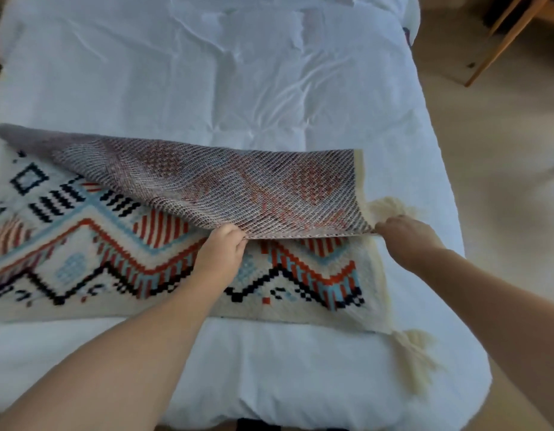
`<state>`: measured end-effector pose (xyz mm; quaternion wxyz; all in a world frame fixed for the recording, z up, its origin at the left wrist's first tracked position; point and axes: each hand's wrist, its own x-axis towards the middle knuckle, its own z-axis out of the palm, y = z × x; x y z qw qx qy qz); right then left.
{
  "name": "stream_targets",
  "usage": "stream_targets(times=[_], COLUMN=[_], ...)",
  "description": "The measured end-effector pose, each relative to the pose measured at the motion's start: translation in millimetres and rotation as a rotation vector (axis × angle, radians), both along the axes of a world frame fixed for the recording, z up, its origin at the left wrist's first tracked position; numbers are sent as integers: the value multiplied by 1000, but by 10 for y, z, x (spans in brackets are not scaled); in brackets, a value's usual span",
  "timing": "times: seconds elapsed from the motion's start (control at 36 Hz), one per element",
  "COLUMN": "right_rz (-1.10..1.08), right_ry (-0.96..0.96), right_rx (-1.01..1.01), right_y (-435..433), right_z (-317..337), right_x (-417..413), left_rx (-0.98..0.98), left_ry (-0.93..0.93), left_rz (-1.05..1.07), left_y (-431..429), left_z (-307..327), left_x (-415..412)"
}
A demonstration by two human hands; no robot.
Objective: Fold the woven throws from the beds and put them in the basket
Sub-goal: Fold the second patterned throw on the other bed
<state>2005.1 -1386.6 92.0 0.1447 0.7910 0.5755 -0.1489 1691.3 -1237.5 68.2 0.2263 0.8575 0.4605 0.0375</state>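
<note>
Head — both hands, seemingly tight, on throw

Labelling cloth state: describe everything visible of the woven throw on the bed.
The woven throw lies across the white bed: cream weave with red, light-blue and black zigzags, cream tassels at its right corners. Its far part is turned over toward the camera, showing a diagonally ribbed underside. The left hand and right hand each pinch that raised edge.

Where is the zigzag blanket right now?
In the head view the woven throw lies across the near end of the white bed, its lifted edge pinched by the left hand and the right hand.
</note>
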Motion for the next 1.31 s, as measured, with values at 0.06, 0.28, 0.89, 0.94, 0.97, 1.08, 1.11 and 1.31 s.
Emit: stream_targets(times=[0.06,0.28,0.89,0.94,0.97,1.08,1.11,1.31], right_rz=[47,121,84,82,73,54,42,177], right_ry=[18,16,31,61,85,159,179,301], right_rx=[0,-37,-272,-240,-215,-124,-103,52], right_y=[-152,-740,-1437,-1426,-1409,-1260,-1209,-791], right_z=[24,235,-478,-323,-217,326,463,1254], right_x=[-52,-283,-981,-1003,-1025,-1219,-1284,-1957], left_rx=[-14,-27,-276,-294,-290,-251,-247,-125], left_ry=[-11,14,383,354,338,229,204,104], left_rz=[20,-8,33,68,87,180,211,384], left_y=[-172,-745,-1339,-1378,-1397,-1491,-1514,-1551], left_z=[9,139,-277,-74,54,667,827,1754], left_x=[-70,-285,-683,-754,-800,-1069,-1157,-1939])
